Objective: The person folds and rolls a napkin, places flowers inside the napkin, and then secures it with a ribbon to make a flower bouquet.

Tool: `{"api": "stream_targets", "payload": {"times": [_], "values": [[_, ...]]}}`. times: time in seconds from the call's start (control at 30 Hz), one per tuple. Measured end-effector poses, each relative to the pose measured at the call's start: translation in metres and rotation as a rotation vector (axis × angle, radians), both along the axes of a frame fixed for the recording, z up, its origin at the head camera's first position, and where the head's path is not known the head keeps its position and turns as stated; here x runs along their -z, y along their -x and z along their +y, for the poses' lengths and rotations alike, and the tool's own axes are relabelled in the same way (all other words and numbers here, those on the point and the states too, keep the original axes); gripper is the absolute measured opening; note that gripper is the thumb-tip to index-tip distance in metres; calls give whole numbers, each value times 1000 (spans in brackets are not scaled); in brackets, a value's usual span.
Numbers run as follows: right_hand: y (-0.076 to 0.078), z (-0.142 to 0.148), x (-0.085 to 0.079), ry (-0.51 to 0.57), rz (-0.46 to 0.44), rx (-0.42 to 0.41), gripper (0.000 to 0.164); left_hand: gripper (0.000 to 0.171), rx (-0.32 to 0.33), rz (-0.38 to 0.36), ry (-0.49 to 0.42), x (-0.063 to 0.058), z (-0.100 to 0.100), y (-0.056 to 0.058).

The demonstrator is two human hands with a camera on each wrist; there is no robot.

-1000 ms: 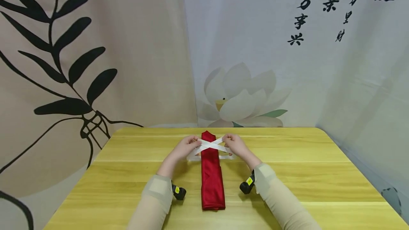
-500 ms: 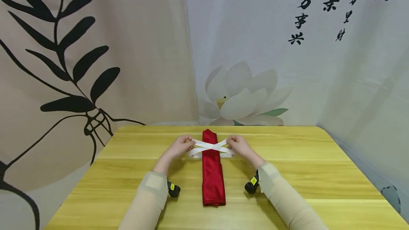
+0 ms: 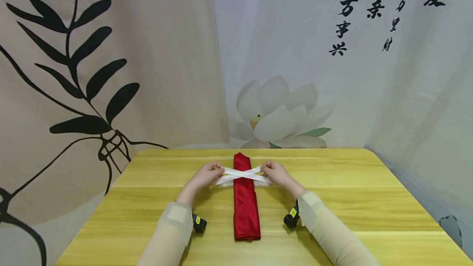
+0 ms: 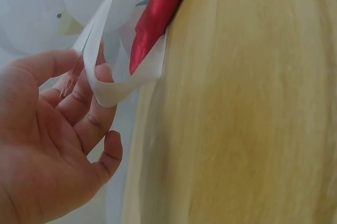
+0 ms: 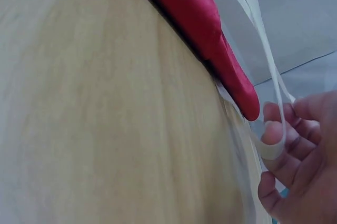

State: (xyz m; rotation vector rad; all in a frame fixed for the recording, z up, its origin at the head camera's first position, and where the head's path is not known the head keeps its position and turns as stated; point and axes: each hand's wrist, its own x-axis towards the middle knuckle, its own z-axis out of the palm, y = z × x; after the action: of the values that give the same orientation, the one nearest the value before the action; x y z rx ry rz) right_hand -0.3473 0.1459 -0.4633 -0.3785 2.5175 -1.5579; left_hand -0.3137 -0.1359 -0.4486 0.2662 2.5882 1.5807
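A long folded piece of red satin cloth (image 3: 246,212) lies lengthwise on the table. A white ribbon (image 3: 242,174) runs beneath its far part, comes up on both sides and crosses over the top in an X. To the left of the cloth, my left hand (image 3: 206,176) pinches one ribbon end between thumb and fingertips. My right hand (image 3: 278,174) pinches the other end on the right side. In the left wrist view the ribbon (image 4: 108,93) loops around the fingers, with a frayed end at the thumb. Likewise, a ribbon loop (image 5: 272,151) hangs over my fingers in the right wrist view.
The wooden table (image 3: 332,200) carries the cloth, and its far edge lies just beyond the cloth's tip. Behind it hangs a printed curtain (image 3: 177,73) with plants, a lotus and writing. A small black wrist camera (image 3: 199,224) sits under each cuff.
Both hands have moved apart, the left one leftward and the right one slightly rightward, drawing the ribbon ends outward. The crossing stays over the cloth. The head view has shifted slightly.
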Motion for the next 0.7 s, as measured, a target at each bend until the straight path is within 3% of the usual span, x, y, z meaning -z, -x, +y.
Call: {"api": "stream_targets", "payload": {"times": [0.17, 0.47, 0.7], "values": [[1, -1, 1, -3, -3, -17, 19, 15, -6, 0, -14, 0, -1, 1], [2, -3, 7, -10, 93, -7, 17, 15, 18, -28, -54, 5, 3, 1], [1, 4, 7, -68, 110, 87, 18, 12, -70, 40, 47, 11, 2, 5]]}}
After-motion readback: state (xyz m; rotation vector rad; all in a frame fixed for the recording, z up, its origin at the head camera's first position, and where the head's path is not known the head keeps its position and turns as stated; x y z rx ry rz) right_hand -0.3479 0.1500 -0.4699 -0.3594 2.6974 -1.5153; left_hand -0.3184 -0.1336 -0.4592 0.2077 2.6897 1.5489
